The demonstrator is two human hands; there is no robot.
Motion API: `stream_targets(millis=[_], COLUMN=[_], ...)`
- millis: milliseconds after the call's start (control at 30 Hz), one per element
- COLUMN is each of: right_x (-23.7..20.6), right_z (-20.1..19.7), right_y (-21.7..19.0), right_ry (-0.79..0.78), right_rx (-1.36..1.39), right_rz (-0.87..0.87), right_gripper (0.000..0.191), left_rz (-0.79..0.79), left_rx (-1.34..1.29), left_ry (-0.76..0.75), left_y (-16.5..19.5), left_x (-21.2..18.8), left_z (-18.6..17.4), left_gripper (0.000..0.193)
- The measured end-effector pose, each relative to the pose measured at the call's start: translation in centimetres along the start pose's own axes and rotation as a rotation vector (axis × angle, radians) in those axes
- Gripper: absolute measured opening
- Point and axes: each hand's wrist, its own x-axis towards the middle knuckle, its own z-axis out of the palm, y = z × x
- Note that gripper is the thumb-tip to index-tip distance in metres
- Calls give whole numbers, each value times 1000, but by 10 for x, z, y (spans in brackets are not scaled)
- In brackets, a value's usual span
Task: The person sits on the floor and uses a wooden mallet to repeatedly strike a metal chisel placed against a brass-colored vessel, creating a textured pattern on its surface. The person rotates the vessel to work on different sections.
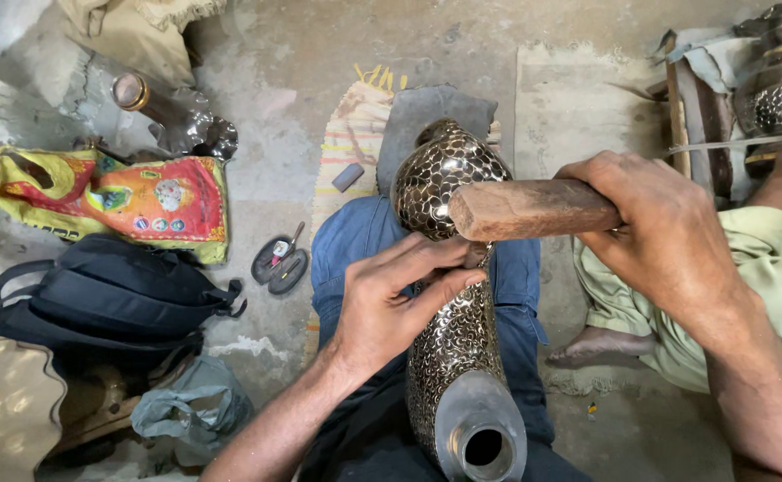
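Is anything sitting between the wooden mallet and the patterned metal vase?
Only the left hand: its fingers lie on the vase right under the head of the wooden mallet held by the right hand. Nothing else intervenes.

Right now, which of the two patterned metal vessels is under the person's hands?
The long-necked metal vase lying across the lap, open mouth toward the camera. The left hand grips its middle; the right hand holds a wooden mallet over it. The other vessel stands top right, untouched.

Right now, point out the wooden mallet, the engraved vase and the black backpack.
wooden mallet (529, 210), head view, middle of its wooden head
engraved vase (449, 174), head view, patterned upper bulge
black backpack (105, 299), head view, top panel
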Motion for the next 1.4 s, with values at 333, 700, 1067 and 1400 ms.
stream_targets(millis=[333, 700, 1067, 1400], right_x=[-10, -21, -25, -39], right_z=[-19, -4, -14, -10], right_y=[9, 35, 26, 42], right_ry=[47, -182, -41, -80], right_rx=[-172, 69, -172, -37], right_rz=[-43, 207, 15, 94], right_gripper=[37, 33, 33, 37], left_rz=[9, 64, 4, 16], left_rx=[109, 82, 117, 105], left_ry=[-15, -4, -28, -23], left_y=[8, 9, 11, 13], left_x=[6, 2, 2, -2], left_z=[18, 19, 15, 22], left_gripper=[31, 30, 37, 33])
